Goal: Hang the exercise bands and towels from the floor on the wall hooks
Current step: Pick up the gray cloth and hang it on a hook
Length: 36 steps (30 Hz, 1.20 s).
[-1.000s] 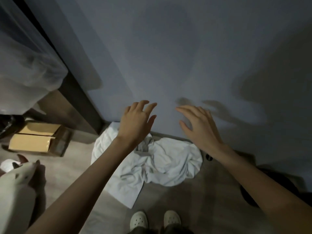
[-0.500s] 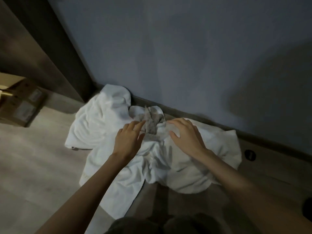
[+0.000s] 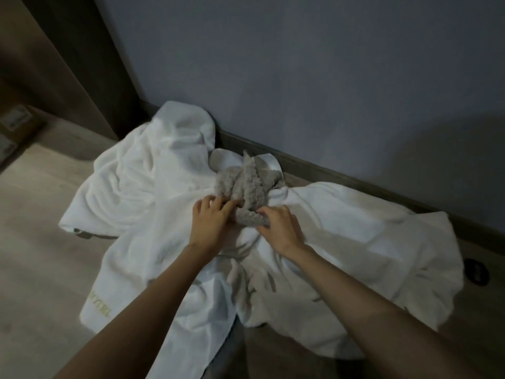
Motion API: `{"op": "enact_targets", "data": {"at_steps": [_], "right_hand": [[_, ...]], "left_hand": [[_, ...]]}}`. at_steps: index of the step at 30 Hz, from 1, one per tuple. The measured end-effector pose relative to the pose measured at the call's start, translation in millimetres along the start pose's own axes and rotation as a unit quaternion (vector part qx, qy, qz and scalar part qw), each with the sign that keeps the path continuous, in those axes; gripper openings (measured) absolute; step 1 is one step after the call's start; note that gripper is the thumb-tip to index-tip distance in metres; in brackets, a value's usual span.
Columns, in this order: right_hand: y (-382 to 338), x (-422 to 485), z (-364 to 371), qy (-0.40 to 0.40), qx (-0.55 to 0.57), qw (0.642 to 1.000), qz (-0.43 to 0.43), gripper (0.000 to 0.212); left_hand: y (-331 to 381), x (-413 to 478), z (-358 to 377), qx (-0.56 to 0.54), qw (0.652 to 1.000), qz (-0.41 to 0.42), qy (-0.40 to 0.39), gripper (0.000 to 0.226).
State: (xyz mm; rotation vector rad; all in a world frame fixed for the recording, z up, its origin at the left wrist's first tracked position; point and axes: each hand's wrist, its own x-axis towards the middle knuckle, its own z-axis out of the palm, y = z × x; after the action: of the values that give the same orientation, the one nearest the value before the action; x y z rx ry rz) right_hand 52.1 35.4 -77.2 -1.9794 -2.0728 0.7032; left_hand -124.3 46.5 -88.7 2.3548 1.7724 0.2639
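Observation:
A small grey towel [image 3: 246, 184] lies crumpled on top of large white towels [image 3: 131, 192] spread over the floor against the wall. My left hand [image 3: 210, 222] pinches the grey towel's near left edge. On its near right edge my right hand [image 3: 278, 228] closes its fingers. A second white towel [image 3: 369, 242] stretches to the right. No exercise bands and no wall hooks show in the head view.
A grey wall [image 3: 300, 77] rises behind the pile, with a dark skirting board [image 3: 355, 181] at its foot. A dark door frame [image 3: 82, 64] stands at the left. A cardboard box [image 3: 13, 127] sits at the far left. A small black round object [image 3: 476, 274] lies on the floor at the right.
I have bent down closer to the pile. Both hands dropped from in front of the wall onto the grey towel and closed on its near edge.

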Motion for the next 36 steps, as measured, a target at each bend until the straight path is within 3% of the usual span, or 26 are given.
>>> {"op": "enact_targets", "data": {"at_steps": [2,8,11,14,22,30,36], "right_hand": [[-2,-3,-4,0.032,0.011,0.999,-0.002,0.007],[-30,-30,-94,0.116,0.152,0.981,-0.005,0.01],[-62,-46,-171,0.131,0.177,0.975,-0.022,0.01],[-106,-64,-260,0.144,0.196,0.969,-0.039,0.009],[-232,-126,-507,0.204,0.192,0.958,-0.061,0.008],[-341,-194,-730,0.274,0.124,0.951,-0.068,0.014],[-399,-235,-847,0.224,0.079,0.97,-0.057,0.003]], "left_hand": [[3,2,-5,-0.02,1.0,0.006,0.021,0.025],[24,-2,-90,-0.098,0.99,0.059,0.081,0.006],[48,-1,-164,-0.136,0.986,0.063,0.071,0.005],[72,4,-247,-0.215,0.975,-0.002,0.06,0.009],[135,8,-509,-0.324,0.939,-0.054,0.102,0.014],[196,5,-779,-0.338,0.923,0.083,0.164,0.016],[244,4,-933,-0.295,0.912,0.201,0.202,0.015]]}}
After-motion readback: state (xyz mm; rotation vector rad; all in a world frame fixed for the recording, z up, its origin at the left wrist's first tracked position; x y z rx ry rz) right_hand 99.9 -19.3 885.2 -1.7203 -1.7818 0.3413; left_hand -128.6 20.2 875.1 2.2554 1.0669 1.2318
